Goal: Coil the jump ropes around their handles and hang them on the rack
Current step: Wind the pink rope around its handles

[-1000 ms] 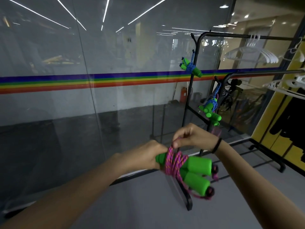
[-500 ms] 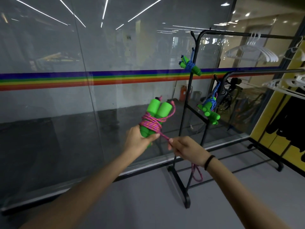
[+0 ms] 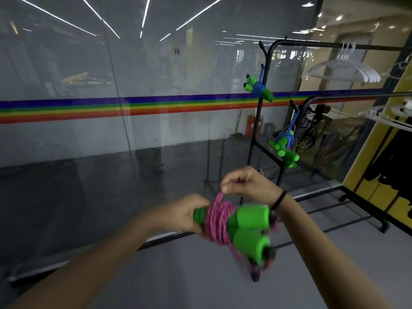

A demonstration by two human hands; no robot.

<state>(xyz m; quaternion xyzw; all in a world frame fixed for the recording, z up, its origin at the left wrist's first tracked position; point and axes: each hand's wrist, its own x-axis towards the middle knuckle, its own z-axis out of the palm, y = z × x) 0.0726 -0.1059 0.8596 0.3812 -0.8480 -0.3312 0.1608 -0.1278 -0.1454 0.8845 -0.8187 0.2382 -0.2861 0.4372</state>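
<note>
Close before the glass wall [image 3: 66,152], low in view: pair of green handles [image 3: 249,219] lying level, thick ends toward the right, blurred with motion. Gripped at the narrow end by left hand [image 3: 187,214], fingers clenched round both. Wound about the middle with pink rope [image 3: 217,219], several turns.

Right hand [image 3: 247,186] just above the coil, fingers pinching a strand leading down onto the wraps.

Changed from half a second ago: bundle then upright and higher, right hand low and off to the side drawing the strand out. Now tipped flat, right hand carried over the top. Reads as one more turn going on.

Short tail of rope dangling below the handles. Coiling judged nearly done; tie-off and hanging not yet.

Rack [image 3: 267,85] well apart to the right, already carrying upper blue-roped bundle [image 3: 258,88] and lower blue-roped bundle [image 3: 284,146].
</note>
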